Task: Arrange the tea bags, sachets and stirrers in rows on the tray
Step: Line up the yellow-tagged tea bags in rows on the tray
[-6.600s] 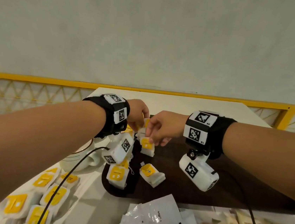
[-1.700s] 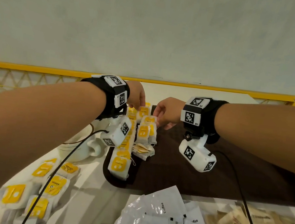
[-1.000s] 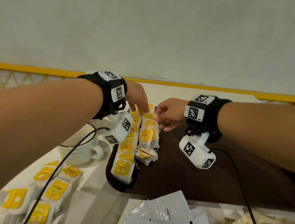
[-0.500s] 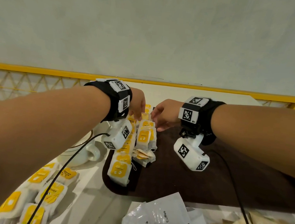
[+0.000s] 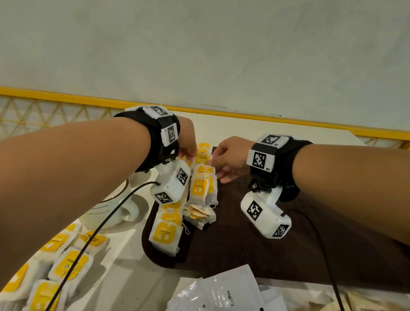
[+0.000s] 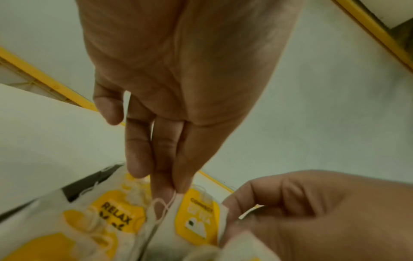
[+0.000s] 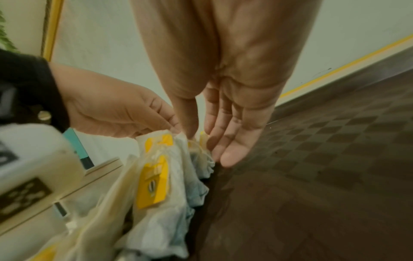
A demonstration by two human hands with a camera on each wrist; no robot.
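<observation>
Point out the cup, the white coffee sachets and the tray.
cup (image 5: 132, 212), head view, on its handle.
white coffee sachets (image 5: 228, 296), head view, on the top sachet.
tray (image 5: 264, 251), head view, on its bare dark surface.

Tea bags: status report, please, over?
Left hand and right hand each pinch the far tea bag. Two rows begun on tray; one bag askew. Sachets still off tray. Nothing blocking.

Tea bags (image 5: 200, 190) crowd the tray (image 5: 289, 254) at left; right half free
</observation>
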